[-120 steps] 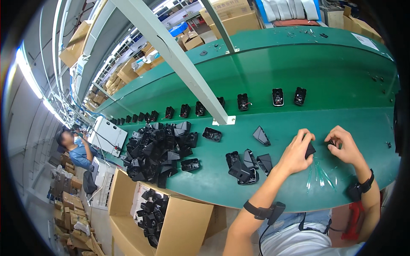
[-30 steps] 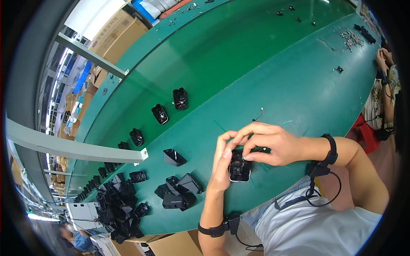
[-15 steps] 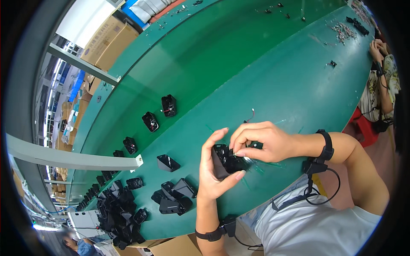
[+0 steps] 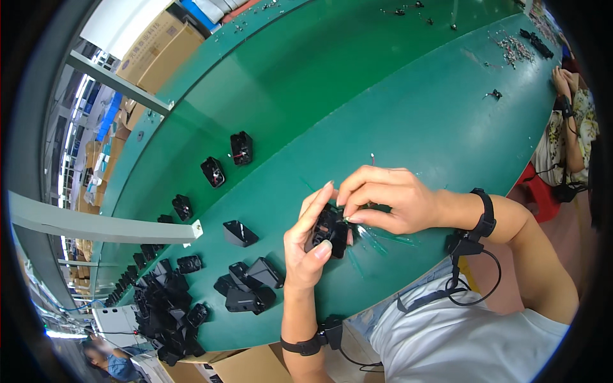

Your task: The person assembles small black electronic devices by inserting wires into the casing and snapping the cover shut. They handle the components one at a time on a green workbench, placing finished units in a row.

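My left hand (image 4: 302, 249) grips an open black plastic housing (image 4: 331, 231), its thumb across the near side and its fingers along the far left wall. At the housing's right edge, my right hand (image 4: 399, 199) pinches with thumb and index finger. What sits between those fingertips is too small to make out. Thin clear-green strips (image 4: 377, 244) lie on the table beneath my right hand. Just beyond its knuckles a small red-wired part (image 4: 373, 159) shows in part. The inside of the housing is dark and partly covered by my fingers.
Several black housings (image 4: 252, 281) lie left of my hands, beside a large heap (image 4: 163, 306). More stand in a row on the green belt (image 4: 241, 148). A grey metal arm (image 4: 108, 226) crosses at left. Small parts (image 4: 514, 51) and another person's hands (image 4: 565, 83) are far right.
The view has shifted slightly, moving the surroundings up and left. My left hand has tilted the housing, and its thumb now lies over it. My right hand keeps its pinch at the housing's edge.
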`<state>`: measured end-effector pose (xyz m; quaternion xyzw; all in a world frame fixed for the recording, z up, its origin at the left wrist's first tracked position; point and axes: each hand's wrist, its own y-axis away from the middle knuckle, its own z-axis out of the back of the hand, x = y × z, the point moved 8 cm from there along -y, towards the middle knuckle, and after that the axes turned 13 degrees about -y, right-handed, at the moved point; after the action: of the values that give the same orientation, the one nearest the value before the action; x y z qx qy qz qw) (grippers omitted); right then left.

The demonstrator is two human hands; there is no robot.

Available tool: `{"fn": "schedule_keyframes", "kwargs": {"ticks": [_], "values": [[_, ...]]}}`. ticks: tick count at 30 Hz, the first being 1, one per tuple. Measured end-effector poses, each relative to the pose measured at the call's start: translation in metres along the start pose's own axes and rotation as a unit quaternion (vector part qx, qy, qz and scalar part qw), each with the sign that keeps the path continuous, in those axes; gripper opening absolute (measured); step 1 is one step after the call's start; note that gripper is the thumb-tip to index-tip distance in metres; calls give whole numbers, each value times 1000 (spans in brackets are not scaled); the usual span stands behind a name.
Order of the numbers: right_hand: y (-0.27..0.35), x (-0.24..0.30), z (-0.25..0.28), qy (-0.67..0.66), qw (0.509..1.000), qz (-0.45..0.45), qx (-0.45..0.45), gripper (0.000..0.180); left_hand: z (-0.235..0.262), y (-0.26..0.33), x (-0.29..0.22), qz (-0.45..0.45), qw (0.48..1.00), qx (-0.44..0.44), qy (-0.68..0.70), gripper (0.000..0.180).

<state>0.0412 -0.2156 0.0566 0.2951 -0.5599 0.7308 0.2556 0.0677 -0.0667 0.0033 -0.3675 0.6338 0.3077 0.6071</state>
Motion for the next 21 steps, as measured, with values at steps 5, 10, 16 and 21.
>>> {"fn": "schedule_keyframes", "kwargs": {"ticks": [5, 10, 16, 21], "values": [[-1, 6, -7, 51, 997, 30, 43, 11, 2, 0, 0, 29, 996, 28, 75, 90], [0, 12, -10, 49, 997, 39, 44, 12, 1, 3, 16, 61, 994, 53, 77, 65], [3, 12, -19, 10, 998, 20, 53, 12, 3, 3, 30, 111, 987, 14, 115, 73], [9, -4, -23, -60, 995, -73, 13, 11, 8, -3, 28, 86, 982, -2, 166, 59]]}}
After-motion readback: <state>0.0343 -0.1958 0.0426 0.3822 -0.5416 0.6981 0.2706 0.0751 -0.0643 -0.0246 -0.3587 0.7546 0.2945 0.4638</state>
